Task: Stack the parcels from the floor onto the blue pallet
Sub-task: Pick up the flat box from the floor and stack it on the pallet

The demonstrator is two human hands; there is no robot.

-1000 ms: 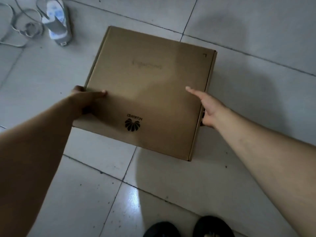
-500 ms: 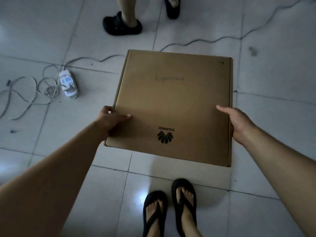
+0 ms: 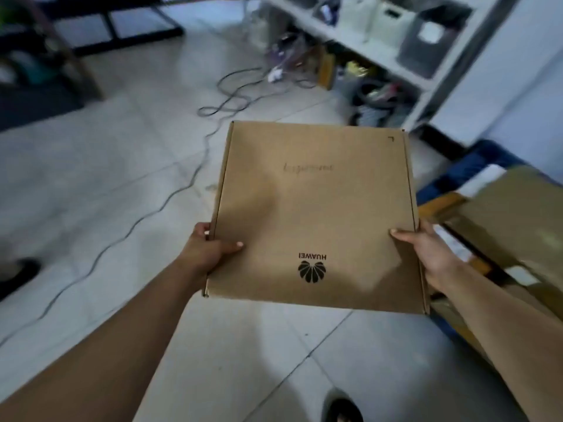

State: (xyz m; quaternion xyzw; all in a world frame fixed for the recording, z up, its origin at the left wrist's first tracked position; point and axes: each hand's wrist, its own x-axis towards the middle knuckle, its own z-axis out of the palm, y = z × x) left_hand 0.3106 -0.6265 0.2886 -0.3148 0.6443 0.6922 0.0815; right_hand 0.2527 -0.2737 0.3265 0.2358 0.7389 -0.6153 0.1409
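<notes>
A flat brown cardboard parcel (image 3: 316, 208) with a black logo near its front edge is held level in the air in front of me. My left hand (image 3: 207, 251) grips its left edge, thumb on top. On the opposite edge, my right hand (image 3: 426, 251) holds it the same way. The blue pallet (image 3: 478, 166) shows at the right, partly hidden by the parcel. Other brown parcels (image 3: 518, 220) lie on it, just right of my right hand.
A grey cable (image 3: 170, 196) snakes across the tiled floor on the left. White shelving (image 3: 374, 47) with bins and clutter stands at the back right. A dark frame (image 3: 100, 25) sits at the back left. My foot (image 3: 344, 409) shows at the bottom.
The parcel has come up off the floor in both hands. My view has swung from straight down to the right, bringing the shelving and the blue pallet into sight.
</notes>
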